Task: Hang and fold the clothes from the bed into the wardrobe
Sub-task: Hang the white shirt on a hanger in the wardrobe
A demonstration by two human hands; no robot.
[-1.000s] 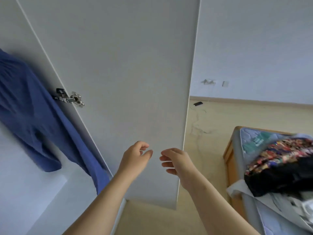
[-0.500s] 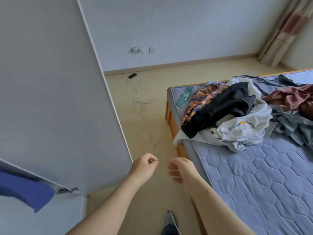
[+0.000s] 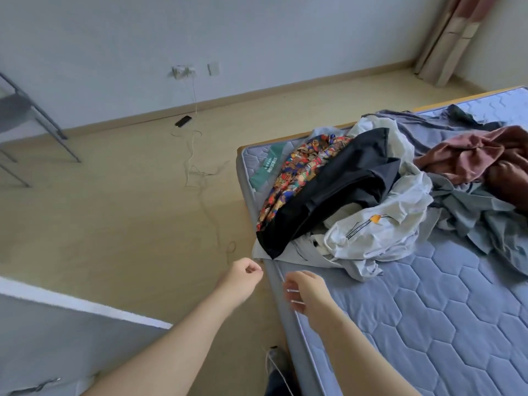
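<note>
A heap of clothes lies on the blue quilted mattress [image 3: 445,304]: a black garment [image 3: 337,192] over a colourful patterned one [image 3: 297,170], a white shirt [image 3: 383,232], grey pieces [image 3: 468,212] and a maroon one [image 3: 483,155]. My left hand [image 3: 243,277] hangs over the floor just left of the bed's edge, fingers loosely curled, holding nothing. My right hand [image 3: 307,292] hovers over the mattress edge, fingers loosely bent and empty. Both are a short way in front of the black garment's near corner.
The white wardrobe door [image 3: 71,332] fills the lower left. A phone [image 3: 183,120] on a charging cable lies on the wooden floor by the wall. Metal furniture legs [image 3: 37,121] stand at far left, a curtain [image 3: 454,38] at top right. My foot [image 3: 275,364] shows at the bottom.
The view has swung from the wardrobe and its hanging blue garment round to the bed. Both hands stay empty, held out in front, now at the mattress edge.
</note>
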